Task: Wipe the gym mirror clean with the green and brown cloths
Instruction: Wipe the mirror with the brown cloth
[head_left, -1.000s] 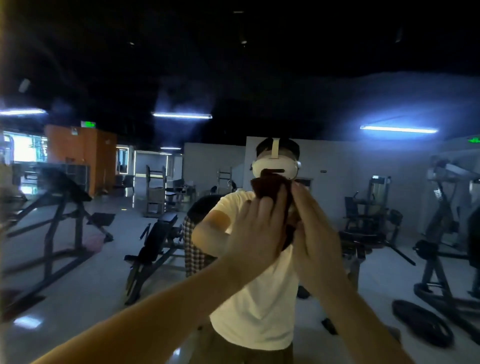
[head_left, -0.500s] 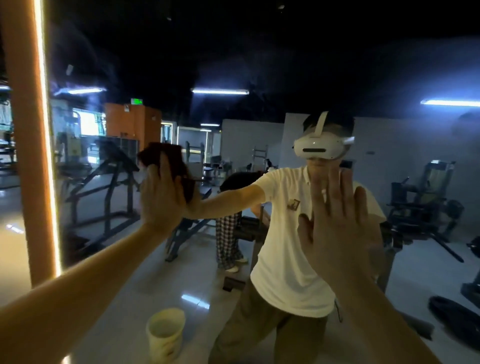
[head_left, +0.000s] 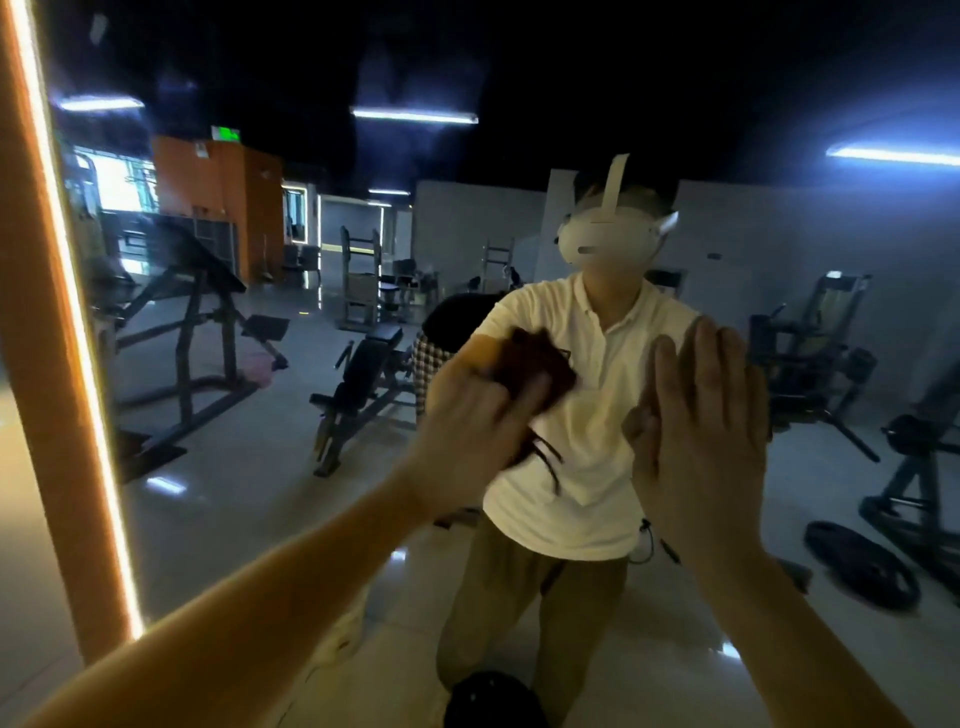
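Since half a second ago, my left hand (head_left: 478, 431) has travelled from a position near the orange frame (head_left: 47, 364) toward the middle of the mirror (head_left: 234, 519), and sits lower than it did. The brown cloth (head_left: 545, 358) has come with it. My right hand (head_left: 696, 447) has kept roughly the same place, right of centre.

Left hand: fingers extended up and to the right, laid over the brown cloth and pressing it to the glass. The hand and cloth are blurred. A dark edge of the cloth shows above the fingertips and a loose part hangs below the palm.

Right hand: upright, back toward me, fingers straight and close together, held flat at the glass. I cannot tell whether anything lies under the palm.

Mirror: it fills the view, and a bright light strip (head_left: 78, 332) runs along the frame's inner edge. An exercise bench (head_left: 363, 384) and a weight plate (head_left: 857, 566) show in the reflection.
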